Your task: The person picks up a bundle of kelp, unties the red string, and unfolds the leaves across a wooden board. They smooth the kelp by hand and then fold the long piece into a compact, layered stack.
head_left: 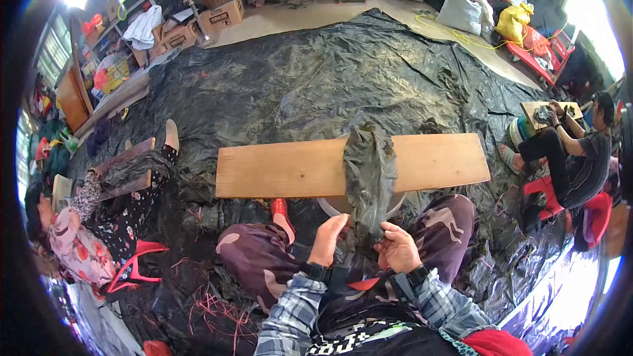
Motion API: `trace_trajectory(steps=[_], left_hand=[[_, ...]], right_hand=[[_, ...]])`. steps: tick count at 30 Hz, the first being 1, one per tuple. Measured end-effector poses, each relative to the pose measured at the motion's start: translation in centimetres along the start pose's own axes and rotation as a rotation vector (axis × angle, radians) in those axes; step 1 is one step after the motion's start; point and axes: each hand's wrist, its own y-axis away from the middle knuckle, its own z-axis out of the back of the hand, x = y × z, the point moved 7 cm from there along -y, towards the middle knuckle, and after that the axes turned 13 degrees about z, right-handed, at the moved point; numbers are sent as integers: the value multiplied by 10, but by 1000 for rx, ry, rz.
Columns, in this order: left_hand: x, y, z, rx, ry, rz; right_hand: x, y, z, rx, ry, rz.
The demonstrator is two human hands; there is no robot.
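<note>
A long wooden board [283, 170] lies crosswise in front of me, with a pale round tub [333, 207] partly visible beneath it. Draped over the board is a dark, wet-looking, kelp-like strip [370, 165], its near end hanging down between my hands. My left hand [328, 240] is closed at the strip's left edge; most of its fingers are turned out of sight. On the other side, my right hand [399, 249] pinches the right edge between thumb and curled fingers. The strip's lowest part is dark and hard to make out.
Black plastic sheeting [244, 92] covers the floor. One person [86, 224] sits at left with dark strips over a board; another person [580, 151] works at a small board on the right. Red strings [217, 320] lie at lower left. Cardboard boxes [222, 16] and sacks [461, 12] stand behind.
</note>
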Motion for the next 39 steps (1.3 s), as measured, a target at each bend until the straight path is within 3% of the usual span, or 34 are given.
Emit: trace_trajectory(steps=[2,4,6,11,13,14,17,20,22,24,25,29,30,32,39], left_hand=[[3,-4,-11,140,-80,-150],[1,2,-14,135,-100,-155],[8,3,-19,201,-165,-26],[31,-9,-13,218,-130,77],[27,-11,-7,99,-80,-101],[31,-12,-5,98,-80,-96],[2,9,-2,-303,-597,-468],[-4,17,-11,-241,-581,-414],[2,12,-7,-262,-554,-404],[4,9,-6,-252,-489,-392],[13,6,-4,-201,-356,-211],[20,2,-6,-52,6,-15],[22,0,-5,-52,6,-14],[31,-9,-11,129,307,65],[30,-10,-26,226,473,133]], right_hand=[[-8,0,7,-58,-10,-24],[-12,-2,12,-120,53,-9],[-10,0,11,-116,84,-1],[-11,0,19,-154,123,34],[-9,0,33,-234,194,90],[-10,-2,36,-238,193,86],[-17,-7,44,-266,192,46],[-32,-17,45,-156,54,-168],[-21,-14,25,-167,152,-169],[-13,-18,24,-125,249,-99],[-12,-19,24,-126,249,-100],[-9,-22,32,-151,236,-50],[-10,-23,33,-153,194,-32],[-12,-23,36,-144,104,-17],[9,-18,-1,-160,-58,60]])
